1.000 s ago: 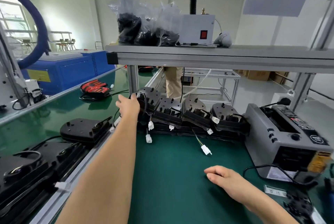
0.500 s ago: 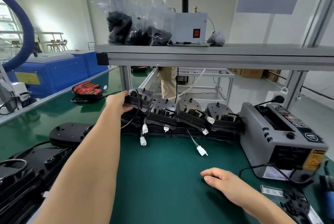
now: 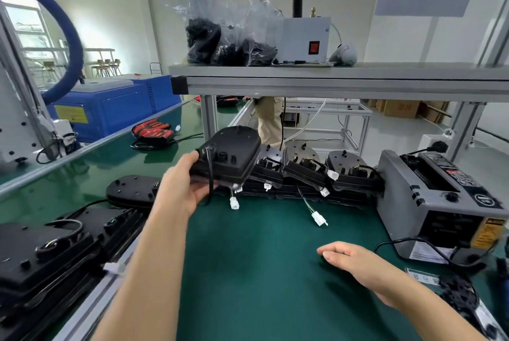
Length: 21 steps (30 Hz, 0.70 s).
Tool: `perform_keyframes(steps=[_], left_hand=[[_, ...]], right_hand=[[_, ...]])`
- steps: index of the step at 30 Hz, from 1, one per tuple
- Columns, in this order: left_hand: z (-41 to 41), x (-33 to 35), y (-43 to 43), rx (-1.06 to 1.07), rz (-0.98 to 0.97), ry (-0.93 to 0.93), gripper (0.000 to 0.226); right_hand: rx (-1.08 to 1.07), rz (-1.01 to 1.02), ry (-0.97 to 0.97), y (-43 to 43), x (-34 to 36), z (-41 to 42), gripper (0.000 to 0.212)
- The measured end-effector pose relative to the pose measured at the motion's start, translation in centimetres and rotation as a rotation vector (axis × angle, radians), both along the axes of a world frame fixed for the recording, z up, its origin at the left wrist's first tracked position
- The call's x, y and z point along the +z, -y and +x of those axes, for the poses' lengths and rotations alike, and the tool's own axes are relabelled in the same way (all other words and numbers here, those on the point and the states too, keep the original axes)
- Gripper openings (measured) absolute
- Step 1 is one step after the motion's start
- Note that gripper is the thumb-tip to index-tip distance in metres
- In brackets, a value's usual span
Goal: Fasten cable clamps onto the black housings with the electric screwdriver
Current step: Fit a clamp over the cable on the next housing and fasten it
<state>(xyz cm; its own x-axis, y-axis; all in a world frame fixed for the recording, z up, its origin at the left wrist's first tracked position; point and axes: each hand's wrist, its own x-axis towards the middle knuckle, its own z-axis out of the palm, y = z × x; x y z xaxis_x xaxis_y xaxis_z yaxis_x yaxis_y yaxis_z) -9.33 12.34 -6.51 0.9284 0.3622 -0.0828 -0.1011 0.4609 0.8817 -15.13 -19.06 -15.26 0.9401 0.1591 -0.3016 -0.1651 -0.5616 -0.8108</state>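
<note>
Black housing held raised above the green mat, in front of the left end of a row of like housings standing along the back of the bench. The left hand grasps its near left edge, thumb on the side, fingers beneath; a black cable hangs from it across the palm, and a white connector dangles just below. The right hand rests on the mat, fingers loosely curled, holding nothing. A second white connector lies on the mat before the row. A grey tape dispenser touches the row's right end; further housings lie on the conveyor at left; bags of black parts sit on the shelf above
</note>
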Motion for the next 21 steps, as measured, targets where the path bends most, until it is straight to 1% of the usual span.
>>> perform_keyframes(steps=[2,4,6,9,12,16,19,21], left_hand=[[-2.5,-1.6,0.9,-0.010,-0.034,0.006,0.013],[-4.8,-3.5,2.0,-0.035,-0.052,-0.007,0.014],[-6.9,-5.7,3.5,-0.054,-0.059,-0.039,0.020],[-9.9,-8.5,6.6,-0.069,-0.060,-0.118,0.021],[-12.2,-10.2,9.3,-0.125,-0.079,-0.180,0.024],[-13.7,-11.1,10.7,-0.190,-0.098,-0.213,0.028],[-14.0,-11.1,10.8,-0.308,-0.026,-0.235,0.031],[-14.1,-11.1,10.8,-0.393,0.045,-0.257,0.034]], right_hand=[[0.004,0.021,0.000,-0.2,0.0,-0.4,0.016],[0.001,0.084,0.008,-0.6,0.1,-1.0,0.016],[-0.034,0.184,0.011,-1.0,0.2,-1.6,0.020],[-0.122,0.355,-0.011,-1.4,0.6,-2.5,0.029],[-0.147,0.441,-0.062,-1.5,0.8,-3.2,0.035],[-0.153,0.478,-0.099,-1.0,0.0,-3.8,0.037],[-0.154,0.436,-0.109,-0.6,-0.8,-4.0,0.043],[-0.165,0.397,-0.120,-0.5,-1.4,-4.0,0.043]])
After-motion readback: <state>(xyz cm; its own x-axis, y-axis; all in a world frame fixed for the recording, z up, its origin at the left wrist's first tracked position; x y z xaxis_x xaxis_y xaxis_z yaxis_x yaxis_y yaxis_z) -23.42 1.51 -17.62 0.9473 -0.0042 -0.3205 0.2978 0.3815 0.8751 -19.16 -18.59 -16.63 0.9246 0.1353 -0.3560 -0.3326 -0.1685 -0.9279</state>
